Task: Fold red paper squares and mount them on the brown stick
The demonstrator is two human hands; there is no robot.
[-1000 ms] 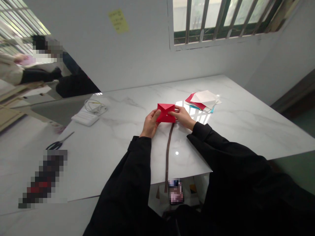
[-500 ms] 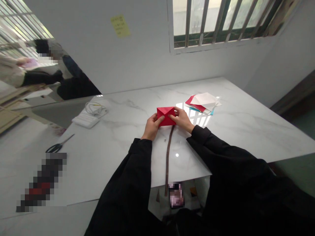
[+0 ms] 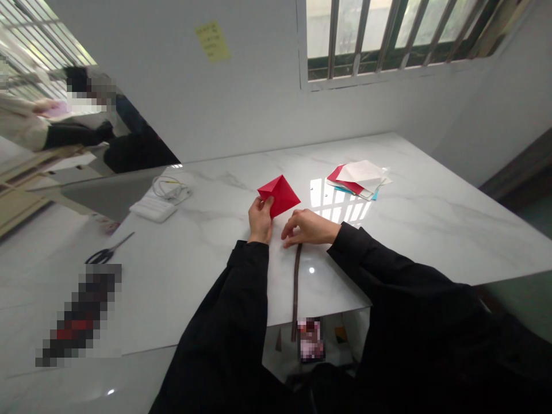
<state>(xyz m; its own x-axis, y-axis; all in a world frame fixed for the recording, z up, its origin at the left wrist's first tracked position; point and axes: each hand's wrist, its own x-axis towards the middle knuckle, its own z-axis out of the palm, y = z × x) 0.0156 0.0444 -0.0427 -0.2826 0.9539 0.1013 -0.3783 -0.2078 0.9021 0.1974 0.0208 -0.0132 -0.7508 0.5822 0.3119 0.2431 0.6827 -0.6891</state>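
Note:
A folded red sheet of paper (image 3: 282, 194) is pinched at its lower left between the thumb and fingers of my left hand (image 3: 260, 220). It is held tilted above the marble-patterned table (image 3: 215, 230), with crease lines meeting near its top corner. My right hand (image 3: 309, 227) is apart from the paper, just below and to its right. Its fingers are curved with a gap between thumb and forefinger, and nothing shows in them. Beneath the right hand runs a thin brown strip (image 3: 296, 287), its upper end hidden by that hand and its lower end past the table's front edge.
Red, white and blue papers (image 3: 360, 178) lie loosely stacked at the back right. Scissors (image 3: 107, 251) and a white power strip (image 3: 155, 204) with its cable are on the left. A yellow note (image 3: 213, 41) is on the wall. Another person (image 3: 125, 126) sits at the upper left.
My right hand has let go of the red paper and moved down toward me. My left hand keeps hold of the paper, which has turned and shifted slightly left.

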